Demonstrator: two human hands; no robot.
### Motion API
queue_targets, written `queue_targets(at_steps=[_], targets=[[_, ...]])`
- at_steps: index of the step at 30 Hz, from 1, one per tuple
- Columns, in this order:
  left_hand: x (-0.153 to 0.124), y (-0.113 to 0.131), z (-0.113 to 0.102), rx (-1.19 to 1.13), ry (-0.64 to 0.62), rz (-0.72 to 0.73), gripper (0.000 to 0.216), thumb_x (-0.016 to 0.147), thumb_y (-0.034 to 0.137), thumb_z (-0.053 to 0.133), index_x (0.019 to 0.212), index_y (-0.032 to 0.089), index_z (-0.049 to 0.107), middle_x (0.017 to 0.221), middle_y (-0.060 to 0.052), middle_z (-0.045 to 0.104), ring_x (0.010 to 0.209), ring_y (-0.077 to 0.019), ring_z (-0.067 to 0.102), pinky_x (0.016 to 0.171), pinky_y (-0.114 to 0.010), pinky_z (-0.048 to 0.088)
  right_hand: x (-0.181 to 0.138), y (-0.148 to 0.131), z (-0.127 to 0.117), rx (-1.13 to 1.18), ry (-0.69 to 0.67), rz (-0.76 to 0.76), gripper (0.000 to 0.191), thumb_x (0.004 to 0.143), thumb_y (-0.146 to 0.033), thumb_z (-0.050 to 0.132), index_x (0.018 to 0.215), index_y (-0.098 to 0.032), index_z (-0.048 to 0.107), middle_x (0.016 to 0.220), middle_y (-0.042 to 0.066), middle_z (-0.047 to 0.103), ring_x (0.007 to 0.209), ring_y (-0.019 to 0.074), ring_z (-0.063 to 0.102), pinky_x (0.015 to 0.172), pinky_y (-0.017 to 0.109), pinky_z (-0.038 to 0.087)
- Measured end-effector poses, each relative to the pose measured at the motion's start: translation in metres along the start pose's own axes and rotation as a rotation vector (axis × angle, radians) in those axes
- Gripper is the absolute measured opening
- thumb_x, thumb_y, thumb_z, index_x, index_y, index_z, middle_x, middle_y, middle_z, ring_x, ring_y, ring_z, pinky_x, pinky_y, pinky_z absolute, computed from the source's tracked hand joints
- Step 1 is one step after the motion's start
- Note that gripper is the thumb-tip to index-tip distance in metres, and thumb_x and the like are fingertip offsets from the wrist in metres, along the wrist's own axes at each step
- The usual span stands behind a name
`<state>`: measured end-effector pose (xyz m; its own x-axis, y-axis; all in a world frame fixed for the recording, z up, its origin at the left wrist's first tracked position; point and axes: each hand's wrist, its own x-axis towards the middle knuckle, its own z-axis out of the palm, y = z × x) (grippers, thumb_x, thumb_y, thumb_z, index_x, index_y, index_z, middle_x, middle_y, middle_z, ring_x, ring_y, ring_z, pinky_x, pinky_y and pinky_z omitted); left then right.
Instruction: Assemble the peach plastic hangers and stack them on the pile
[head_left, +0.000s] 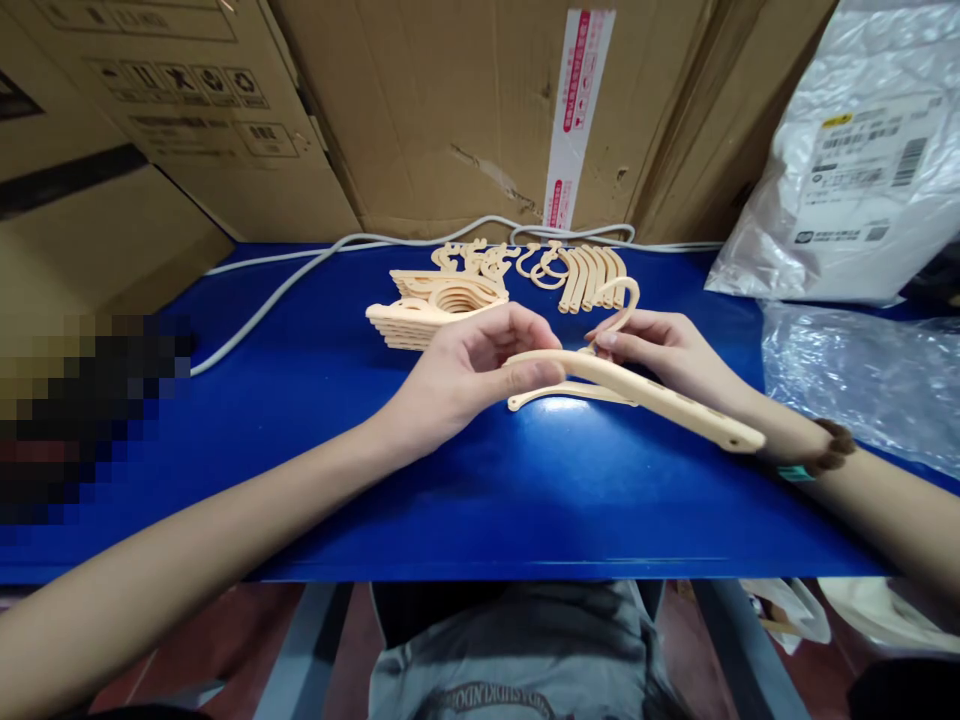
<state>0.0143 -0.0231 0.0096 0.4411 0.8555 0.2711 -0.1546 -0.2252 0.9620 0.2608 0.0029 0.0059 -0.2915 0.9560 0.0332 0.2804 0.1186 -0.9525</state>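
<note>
A cream plastic hanger arm (660, 400) is held just above the blue table (315, 440). My left hand (465, 375) is closed round its left end. My right hand (664, 350) pinches a curved cream hook piece (626, 300) at the arm's middle. A second thin cream arm (570, 393) shows beneath the first, near the table. Behind my hands lies a stack of assembled cream hangers (431, 305), and to its right a row of loose hooks and arms (581, 272).
Cardboard boxes (450, 100) wall off the back of the table. A white cable (300, 280) runs along the far edge. A white parcel bag (855, 170) and clear plastic wrap (855, 380) lie at the right. A blurred patch covers the left edge.
</note>
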Motion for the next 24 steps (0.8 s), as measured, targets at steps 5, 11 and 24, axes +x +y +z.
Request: queue_targets(at_steps=[5,11,24], targets=[[-0.002,0.003,-0.001,-0.149,0.019,-0.112,0.048,0.071,0.059,0.090,0.081,0.019,0.066,0.078,0.001,0.062,0.071,-0.0113,0.055,0.067,-0.025,0.051,0.001,0.002,0.002,0.025,-0.015,-0.015,0.031,0.081,-0.053,0.080,0.081,-0.022,0.079,0.075,0.001,0.072,0.071,0.0142,0.062,0.073,0.030,0.053],[-0.001,0.005,-0.003,-0.211,0.004,-0.151,0.046,0.077,0.058,0.087,0.082,0.019,0.064,0.077,0.002,0.055,0.069,-0.0098,0.053,0.067,-0.024,0.051,0.003,0.005,0.003,0.028,-0.020,-0.014,0.032,0.080,-0.053,0.081,0.086,-0.022,0.081,0.078,0.002,0.073,0.070,0.0138,0.062,0.072,0.030,0.053],[-0.015,-0.007,0.006,1.049,-0.219,0.183,0.028,0.108,0.035,0.034,0.092,0.021,0.052,0.062,0.004,0.056,0.053,-0.0135,0.054,0.051,-0.025,0.025,0.000,0.003,0.003,0.062,-0.050,-0.018,0.027,0.080,-0.047,0.082,0.083,-0.021,0.075,0.076,-0.001,0.072,0.069,0.0131,0.062,0.073,0.029,0.053]])
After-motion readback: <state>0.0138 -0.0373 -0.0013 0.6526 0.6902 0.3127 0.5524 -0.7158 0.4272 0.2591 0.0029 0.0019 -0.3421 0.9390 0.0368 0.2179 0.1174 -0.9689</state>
